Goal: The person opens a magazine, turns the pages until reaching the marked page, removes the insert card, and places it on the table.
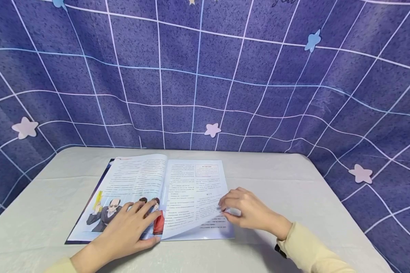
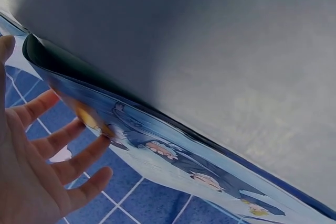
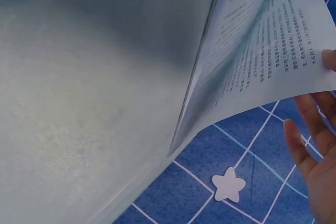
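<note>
An open magazine (image 1: 181,182) lies on the table, its left page (image 1: 133,178) bulging upward near the spine. My left hand (image 1: 126,229) rests over the lower part of that page with fingers spread, across a printed cartoon of figures. In the left wrist view, the fingers of the left hand (image 2: 58,156) lie straight against the illustrated page (image 2: 173,150). At the lower right, my right hand (image 1: 247,208) pinches the outer edge of a text page (image 1: 198,216), whose corner is raised and curled over the sheet beneath. The right wrist view shows this lifted page (image 3: 283,51) with the right hand (image 3: 317,156) at its edge.
A pale cloth (image 1: 280,174) covers the table under the magazine. Behind the table hangs a blue curtain (image 1: 177,87) with grid lines and star shapes. A dark band (image 1: 280,251) shows at the right sleeve (image 1: 311,248).
</note>
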The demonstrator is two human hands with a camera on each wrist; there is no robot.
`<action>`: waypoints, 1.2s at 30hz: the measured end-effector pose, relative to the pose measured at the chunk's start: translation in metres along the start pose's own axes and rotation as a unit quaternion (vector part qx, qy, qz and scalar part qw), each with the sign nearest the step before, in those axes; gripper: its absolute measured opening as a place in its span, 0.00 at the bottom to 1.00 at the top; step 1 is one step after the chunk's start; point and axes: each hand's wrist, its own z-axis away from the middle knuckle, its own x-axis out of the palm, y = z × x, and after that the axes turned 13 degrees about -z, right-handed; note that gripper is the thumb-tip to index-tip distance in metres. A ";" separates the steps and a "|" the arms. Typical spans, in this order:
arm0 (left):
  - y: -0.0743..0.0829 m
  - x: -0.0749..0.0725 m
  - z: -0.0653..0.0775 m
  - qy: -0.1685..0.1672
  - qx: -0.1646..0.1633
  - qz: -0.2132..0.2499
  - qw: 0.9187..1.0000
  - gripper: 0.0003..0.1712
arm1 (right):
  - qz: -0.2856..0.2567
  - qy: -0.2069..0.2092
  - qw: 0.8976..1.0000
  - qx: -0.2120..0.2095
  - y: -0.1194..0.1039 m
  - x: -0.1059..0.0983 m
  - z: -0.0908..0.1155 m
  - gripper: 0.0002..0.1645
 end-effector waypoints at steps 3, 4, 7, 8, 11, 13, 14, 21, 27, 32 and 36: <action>0.001 0.000 -0.001 -0.009 -0.004 0.001 1.000 0.38 | 0.001 0.003 1.000 -0.003 0.000 -0.001 -0.002 0.06; 0.001 -0.001 -0.001 -0.013 -0.005 0.001 1.000 0.38 | 0.003 0.003 1.000 -0.004 0.000 -0.001 -0.003 0.06; 0.003 -0.001 -0.002 -0.023 -0.010 0.003 1.000 0.38 | 0.008 0.006 1.000 -0.005 0.000 -0.002 -0.005 0.06; 0.003 -0.001 -0.002 -0.026 -0.012 0.004 1.000 0.38 | 0.009 0.006 1.000 -0.005 0.000 -0.002 -0.006 0.06; 0.005 -0.002 -0.003 -0.032 -0.018 0.005 0.999 0.38 | 0.011 0.009 1.000 -0.006 0.000 -0.003 -0.008 0.06; 0.005 -0.002 -0.004 -0.034 -0.022 0.003 0.999 0.38 | 0.011 0.012 1.000 -0.009 -0.001 -0.003 -0.009 0.06; 0.006 -0.002 -0.004 -0.033 -0.023 0.003 0.999 0.38 | 0.011 0.014 1.000 -0.010 -0.001 -0.003 -0.009 0.06; 0.009 0.001 -0.005 -0.006 -0.022 -0.009 1.000 0.40 | 0.004 0.026 1.000 -0.011 -0.002 -0.003 -0.012 0.06; 0.011 0.001 -0.004 -0.004 -0.025 -0.015 1.000 0.40 | 0.003 0.037 0.999 -0.018 -0.002 -0.004 -0.015 0.06; 0.011 0.001 -0.004 -0.012 -0.026 -0.013 0.999 0.39 | 0.001 0.043 0.999 -0.024 -0.003 -0.005 -0.016 0.06; 0.011 0.000 -0.004 -0.015 -0.027 -0.013 0.999 0.38 | -0.001 0.045 0.999 -0.026 -0.003 -0.005 -0.017 0.06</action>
